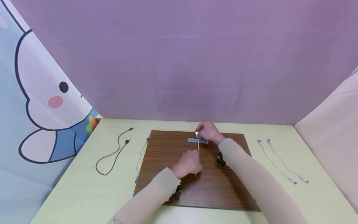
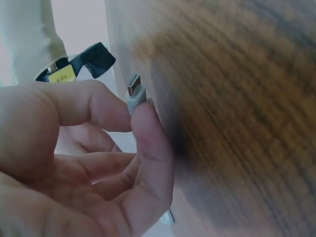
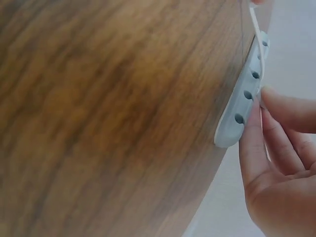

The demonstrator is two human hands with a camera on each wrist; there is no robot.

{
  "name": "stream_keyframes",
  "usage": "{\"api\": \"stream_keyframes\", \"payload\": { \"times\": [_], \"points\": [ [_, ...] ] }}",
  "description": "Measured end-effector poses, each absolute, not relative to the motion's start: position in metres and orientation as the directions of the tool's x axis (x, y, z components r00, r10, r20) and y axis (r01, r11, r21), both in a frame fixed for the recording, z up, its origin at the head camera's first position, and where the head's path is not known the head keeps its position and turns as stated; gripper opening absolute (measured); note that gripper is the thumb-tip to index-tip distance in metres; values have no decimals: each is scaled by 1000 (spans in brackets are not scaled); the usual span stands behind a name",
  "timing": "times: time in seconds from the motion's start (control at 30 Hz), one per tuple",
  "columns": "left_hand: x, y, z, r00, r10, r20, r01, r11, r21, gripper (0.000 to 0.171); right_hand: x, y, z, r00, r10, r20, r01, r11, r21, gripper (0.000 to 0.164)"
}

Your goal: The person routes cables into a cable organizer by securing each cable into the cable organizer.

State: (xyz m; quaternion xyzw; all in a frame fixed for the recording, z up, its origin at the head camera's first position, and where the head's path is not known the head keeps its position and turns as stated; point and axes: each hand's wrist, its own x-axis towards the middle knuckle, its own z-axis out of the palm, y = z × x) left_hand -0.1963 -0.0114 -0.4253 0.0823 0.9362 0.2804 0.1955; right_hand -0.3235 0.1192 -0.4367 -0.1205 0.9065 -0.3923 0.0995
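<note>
A white charging cable (image 1: pixel 198 144) runs taut between my two hands over a brown wooden board (image 1: pixel 165 152). My left hand (image 1: pixel 188 162) pinches one end of it between thumb and forefinger. In the left wrist view the small metal plug (image 2: pixel 134 85) sticks out past those fingertips, close over the board. Near the board's far edge, my right hand (image 1: pixel 208 131) pinches the cable toward its other end. Right beside those fingers lies a pale grey cable holder (image 3: pixel 231 121) with several slots in a row. The cable (image 3: pixel 261 54) passes along the holder in the right wrist view.
To the left on the pale table lie a black cable (image 1: pixel 116 152) and a white cable (image 1: pixel 139 159), the latter beside the board. Two more white cables, an inner one (image 1: pixel 273 163) and an outer one (image 1: pixel 282 161), lie at the right. A purple curtain (image 1: pixel 179 62) hangs behind.
</note>
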Motion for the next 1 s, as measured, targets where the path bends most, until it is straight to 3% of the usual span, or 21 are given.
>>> {"api": "stream_keyframes", "payload": {
  "times": [0.33, 0.63, 1.0],
  "points": [
    [-194, -10, -423, -903, 284, -322, 83, 850, 520, 29, -322, 120, -438, -948, -310, -71, -168, 679, -714, 12],
    [-194, -10, -425, -906, 265, -331, 49, 841, 539, 39, -324, 123, -440, -951, -290, -112, -113, 660, -743, 16],
    [-190, -9, -423, -905, 260, -337, 42, 843, 536, 26, -326, 122, -438, -947, -305, -103, -168, 742, -649, 15]
  ]
}}
